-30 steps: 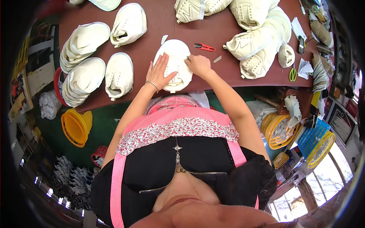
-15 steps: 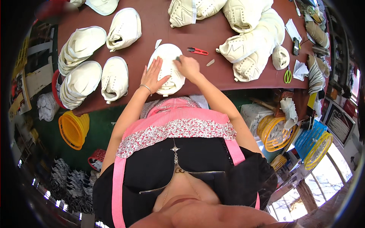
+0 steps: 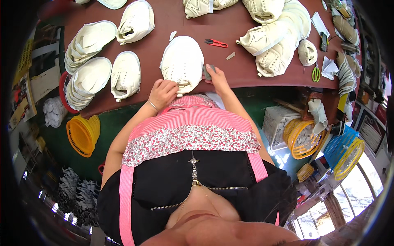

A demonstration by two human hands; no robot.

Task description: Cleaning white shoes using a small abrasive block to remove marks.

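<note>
A cream shoe upper (image 3: pixel 181 55) lies in front of me, its rounded toe pointing away and its heel at the table's near edge. My left hand (image 3: pixel 162 94) is closed with bent fingers on the left side of the upper's heel opening. In my right hand (image 3: pixel 217 80), just right of the upper, is a small dark grey block (image 3: pixel 209 72), gripped between thumb and fingers. The block is close beside the upper's right edge; whether it touches is hard to tell.
Red-handled thread snips (image 3: pixel 216 43) and a small beige scrap (image 3: pixel 230 55) lie beyond my right hand. Stacked uppers (image 3: pixel 88 84) stand at left, more uppers (image 3: pixel 273 55) at right. Green-handled scissors (image 3: pixel 315 74) rest near the right edge. A yellow basket (image 3: pixel 83 135) stands below the table.
My left hand has gone from lying flat on the upper to closing at its heel. My right hand has moved off the upper to its right side, with the grey block.
</note>
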